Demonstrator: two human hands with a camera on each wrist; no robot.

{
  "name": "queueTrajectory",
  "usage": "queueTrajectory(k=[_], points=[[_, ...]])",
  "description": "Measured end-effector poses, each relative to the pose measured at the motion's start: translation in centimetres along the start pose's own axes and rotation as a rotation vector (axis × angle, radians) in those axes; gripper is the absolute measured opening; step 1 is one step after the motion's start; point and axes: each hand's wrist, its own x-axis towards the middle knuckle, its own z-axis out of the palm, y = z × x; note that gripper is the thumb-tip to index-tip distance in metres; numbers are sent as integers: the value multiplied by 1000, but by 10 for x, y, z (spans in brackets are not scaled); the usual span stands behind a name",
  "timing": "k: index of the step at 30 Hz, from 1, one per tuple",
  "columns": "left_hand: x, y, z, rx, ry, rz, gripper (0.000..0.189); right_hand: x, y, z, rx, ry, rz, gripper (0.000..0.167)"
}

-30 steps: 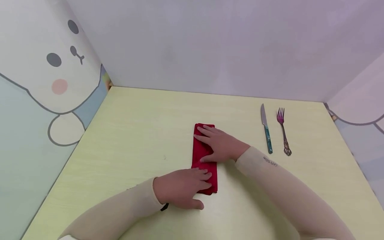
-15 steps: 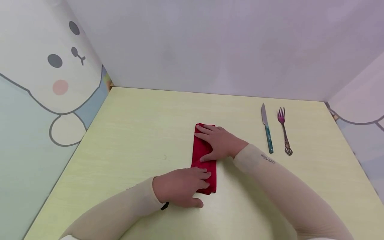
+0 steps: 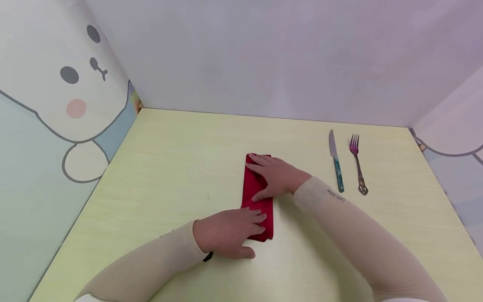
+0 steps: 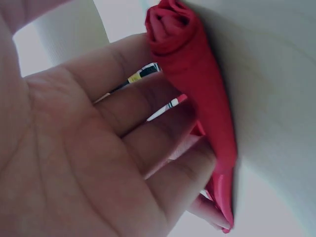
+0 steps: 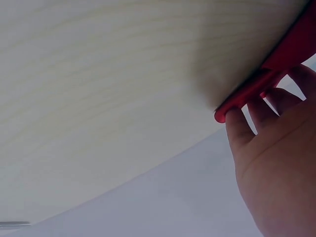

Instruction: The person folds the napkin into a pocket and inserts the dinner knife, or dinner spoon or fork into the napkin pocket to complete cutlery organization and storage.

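Observation:
A red cloth, folded into a long narrow strip, lies lengthwise on the pale yellow table. My left hand rests on its near end, fingers spread across the fabric and thumb out over the tabletop. On the far part of the strip lies my right hand, its fingers stretched toward the far left corner. In the left wrist view, the rolled layers of the cloth show at one end, with straight fingertips against them. The right wrist view shows fingertips touching the cloth's edge.
To the right of the cloth lie a knife with a teal handle and a fork with an ornate handle, side by side. A plain wall borders the table's far edge. A cartoon-printed panel stands along the left side.
Both hands stay on the red cloth with hardly any movement. The right hand has shifted very slightly toward the far left. The knife and fork lie as before.

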Motion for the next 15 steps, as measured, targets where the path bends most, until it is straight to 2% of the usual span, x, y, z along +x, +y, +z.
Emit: queueTrajectory(k=[8, 15], points=[[3, -12, 0, -16, 0, 0, 62, 5, 12, -3, 49, -4, 22, 106], [5, -11, 1, -26, -18, -3, 67, 6, 13, -2, 54, 2, 15, 106]])
